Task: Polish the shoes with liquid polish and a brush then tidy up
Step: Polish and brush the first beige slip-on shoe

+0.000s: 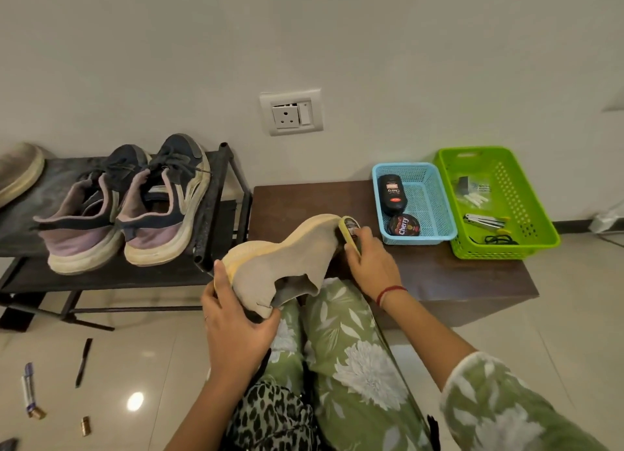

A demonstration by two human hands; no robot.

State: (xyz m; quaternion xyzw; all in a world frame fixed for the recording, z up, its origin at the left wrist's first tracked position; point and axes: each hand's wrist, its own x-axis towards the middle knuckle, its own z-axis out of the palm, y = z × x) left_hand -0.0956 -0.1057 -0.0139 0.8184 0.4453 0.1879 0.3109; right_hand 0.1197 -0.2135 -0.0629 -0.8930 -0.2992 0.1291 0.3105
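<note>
left hand (236,319) clasps the heel of a beige shoe (287,264), held over the lap. right hand (369,264) is closed around a yellow brush (349,229) pressed against the toe. just beyond that grip a blue basket (435,197) holds a polish bottle (391,194) and tin (404,226); a green basket (537,214) sits further right.

The scene is lit evenly by soft indoor light, neither dim nor harsh. A bright round glare spot is reflected in the glossy floor (135,401) near the lower left corner. Soft shadows are cast under the shoe rack (101,281) and along the front edge of the table (472,281). Straight lines are bent by the wide-angle lens, most strongly towards the frame edges. The centre is rendered fairly sharp, while the sleeve (499,413) at the lower right is slightly blurred.
</note>
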